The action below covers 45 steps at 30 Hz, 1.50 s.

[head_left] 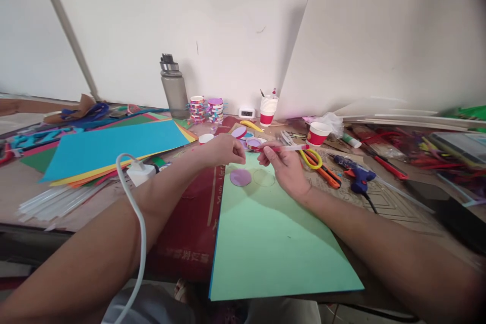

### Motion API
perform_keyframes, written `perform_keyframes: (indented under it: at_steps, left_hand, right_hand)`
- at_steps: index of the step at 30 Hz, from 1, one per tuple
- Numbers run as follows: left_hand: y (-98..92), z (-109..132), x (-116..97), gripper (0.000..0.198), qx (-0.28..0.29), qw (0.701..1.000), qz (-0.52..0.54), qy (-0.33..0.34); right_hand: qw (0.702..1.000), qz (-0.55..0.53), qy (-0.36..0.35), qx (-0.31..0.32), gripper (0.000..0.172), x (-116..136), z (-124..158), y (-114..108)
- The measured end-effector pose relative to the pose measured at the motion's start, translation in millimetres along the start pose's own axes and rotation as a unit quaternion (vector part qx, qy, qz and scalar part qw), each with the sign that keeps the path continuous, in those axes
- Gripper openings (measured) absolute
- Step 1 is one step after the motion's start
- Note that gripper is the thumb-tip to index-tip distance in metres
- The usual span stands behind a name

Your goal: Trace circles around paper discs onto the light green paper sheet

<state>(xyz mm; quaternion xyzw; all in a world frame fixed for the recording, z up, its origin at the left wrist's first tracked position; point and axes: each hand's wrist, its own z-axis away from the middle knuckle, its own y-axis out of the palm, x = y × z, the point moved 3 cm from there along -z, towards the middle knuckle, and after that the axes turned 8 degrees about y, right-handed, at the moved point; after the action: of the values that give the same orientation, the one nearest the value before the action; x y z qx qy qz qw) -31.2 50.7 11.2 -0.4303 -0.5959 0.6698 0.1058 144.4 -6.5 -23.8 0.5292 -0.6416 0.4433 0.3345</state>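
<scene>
A pale green sheet of paper point(281, 243) lies in front of me with blue paper showing at its edge. On its upper part rests a purple paper disc point(240, 177), and beside it is a drawn circle outline point(264, 178). My right hand point(284, 164) is closed around a red and clear pen point(296, 148), above the sheet's top edge. Just above the purple disc, my left hand point(227, 149) has its fingers curled together. Whatever may be in that pinch is hidden. Between the hands are small purple-topped cup pieces point(253, 143).
Coloured sheets point(114, 147) and clear glue sticks point(68, 197) lie left. A bottle point(174, 86), two decorated cup stacks point(197, 110), a clock point(246, 112) and paper cups point(268, 111) stand behind. Yellow-handled scissors point(311, 159), an orange cutter point(328, 176) and a blue glue gun point(359, 178) lie right.
</scene>
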Motion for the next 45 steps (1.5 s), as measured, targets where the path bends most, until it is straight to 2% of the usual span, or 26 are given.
perform_keyframes:
  at_steps: [2,5,8,11,14,18,21,24,27,29,34,38,45]
  left_hand:
    - [-2.2,2.2,2.0,0.013,0.001,0.999,0.013,-0.049]
    - [-4.9,3.8,5.8,0.021,-0.066,0.988,0.042,-0.133]
    - [-2.7,3.0,7.0,0.026,-0.107,0.979,0.065,-0.158]
    - [2.4,2.8,7.7,0.027,-0.101,0.971,0.121,-0.181]
    - [4.4,3.8,6.9,0.029,-0.094,0.964,0.148,-0.201]
    - [4.1,4.4,3.6,0.028,-0.075,0.966,0.144,-0.199]
    - [2.3,5.0,1.7,0.028,-0.071,0.970,0.124,-0.197]
    - [-0.5,5.9,-2.4,0.028,-0.053,0.981,0.089,-0.166]
    - [-0.8,7.2,-10.5,0.024,0.012,0.995,0.048,-0.086]
    - [0.8,8.7,-15.7,0.018,0.060,0.997,0.025,-0.031]
    - [8.0,10.5,-21.4,0.014,0.134,0.988,0.021,0.072]
    - [9.7,9.3,-16.6,0.011,0.155,0.986,0.013,0.060]
    - [10.2,8.4,-11.8,0.008,0.145,0.988,0.016,0.046]
  right_hand:
    - [1.000,0.005,-0.009,0.028,0.035,-4.4,6.8,0.7]
    - [0.987,0.097,-0.049,0.120,0.029,-3.2,15.8,4.9]
    - [0.958,0.184,-0.105,0.196,0.028,2.0,23.2,11.0]
    - [0.936,0.240,-0.134,0.221,0.029,5.1,27.5,14.7]
    - [0.931,0.250,-0.130,0.230,0.031,6.2,29.1,15.5]
    - [0.941,0.219,-0.117,0.231,0.031,7.7,29.4,15.2]
    - [0.962,0.161,-0.083,0.205,0.029,6.9,27.4,12.7]
    - [0.990,0.079,-0.042,0.110,0.028,4.2,21.3,4.5]
    - [1.000,0.015,-0.002,0.004,0.029,-1.0,13.5,-5.4]
    - [0.999,-0.003,0.026,-0.021,0.032,-5.4,8.8,-8.2]
    - [0.998,-0.003,0.066,0.009,0.033,-11.5,4.2,-4.5]
    - [0.997,0.014,0.076,0.027,0.033,-12.7,5.3,-1.4]
    - [0.995,0.042,0.077,0.051,0.034,-15.1,6.6,-0.7]
